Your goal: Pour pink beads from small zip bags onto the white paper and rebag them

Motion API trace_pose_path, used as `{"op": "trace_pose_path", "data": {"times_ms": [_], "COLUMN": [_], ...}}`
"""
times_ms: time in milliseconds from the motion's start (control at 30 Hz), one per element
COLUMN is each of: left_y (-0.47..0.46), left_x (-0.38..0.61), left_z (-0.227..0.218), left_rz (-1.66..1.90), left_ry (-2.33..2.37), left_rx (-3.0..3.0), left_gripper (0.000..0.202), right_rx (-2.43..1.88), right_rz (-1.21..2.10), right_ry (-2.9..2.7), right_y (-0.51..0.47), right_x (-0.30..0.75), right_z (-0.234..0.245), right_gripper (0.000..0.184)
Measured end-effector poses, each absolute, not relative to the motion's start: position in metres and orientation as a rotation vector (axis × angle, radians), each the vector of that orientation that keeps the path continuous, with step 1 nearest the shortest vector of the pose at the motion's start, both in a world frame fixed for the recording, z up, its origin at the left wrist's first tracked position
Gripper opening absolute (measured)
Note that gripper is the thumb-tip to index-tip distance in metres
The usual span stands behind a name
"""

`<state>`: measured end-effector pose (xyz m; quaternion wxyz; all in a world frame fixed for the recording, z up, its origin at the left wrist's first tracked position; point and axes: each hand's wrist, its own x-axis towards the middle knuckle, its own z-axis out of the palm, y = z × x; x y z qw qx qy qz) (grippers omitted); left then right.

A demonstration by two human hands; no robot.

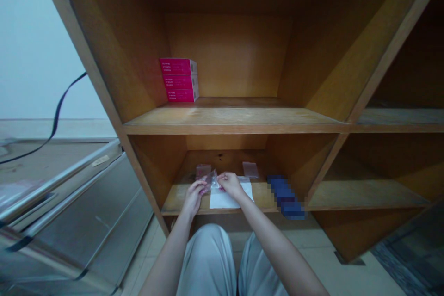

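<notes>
My left hand (193, 197) and my right hand (230, 184) reach into the lower compartment of a wooden shelf unit (180, 199). Between their fingers they pinch a small clear plastic bag (211, 180). Beneath my right hand lies a white sheet of paper (225, 199). A small pinkish plastic bag (203, 171) lies behind my left hand, and another small bag (250, 169) lies further right near the back. On the upper shelf (236, 120), three magenta boxes (179, 80) stand stacked against the left wall.
A blurred blue object (286, 196) covers the shelf's front edge to the right of my hands. A stainless steel cabinet (76, 222) stands at left, with a black cable (53, 120) above it. My grey-trousered legs (208, 259) sit below the shelf.
</notes>
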<state>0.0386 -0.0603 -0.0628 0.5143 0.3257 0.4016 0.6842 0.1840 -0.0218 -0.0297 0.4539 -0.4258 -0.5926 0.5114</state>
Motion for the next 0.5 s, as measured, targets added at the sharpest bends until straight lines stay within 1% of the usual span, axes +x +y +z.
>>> {"op": "trace_pose_path", "data": {"times_ms": [67,233,500], "left_y": [-0.06,-0.058,-0.058], "left_x": [0.038,0.04,0.044], "left_z": [-0.063,-0.067,-0.066], "left_rz": [1.628,1.585,1.56], "left_ry": [0.991,1.02,1.063], "left_rx": [0.82,0.915,0.997], "left_gripper": [0.005,0.013,0.019], "right_rx": [-1.058,-1.064,-0.982], "right_rz": [1.248,1.237,1.397], "right_ry": [-1.468,-1.54,-1.727], "right_y": [-0.023,-0.028,-0.032], "right_x": [0.181,0.178,0.182], "right_z": [-0.027,-0.013,-0.005], "right_gripper": [0.007,0.009,0.015]}}
